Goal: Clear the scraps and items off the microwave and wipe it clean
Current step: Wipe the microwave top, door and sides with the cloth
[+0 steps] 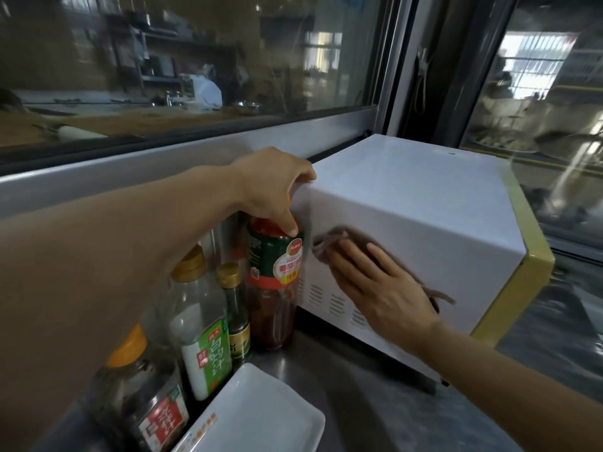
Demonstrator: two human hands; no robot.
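Note:
A white microwave [424,197] with a yellow front frame stands on the steel counter, its bare top facing up. My right hand [375,285] lies flat with straight fingers on the microwave's left side wall, pressing a brown cloth [329,241] against it. My left hand [274,187] grips the top of a red sauce bottle [272,288] that stands right beside the microwave's rear left corner; its fingers curl over the cap and touch the microwave's edge.
Left of the red bottle stand a small dark bottle [236,314], a clear vinegar bottle [199,327] and a jar with an orange lid [137,393]. A white rectangular plate [261,415] lies at the front. Windows run behind the steel counter [368,396].

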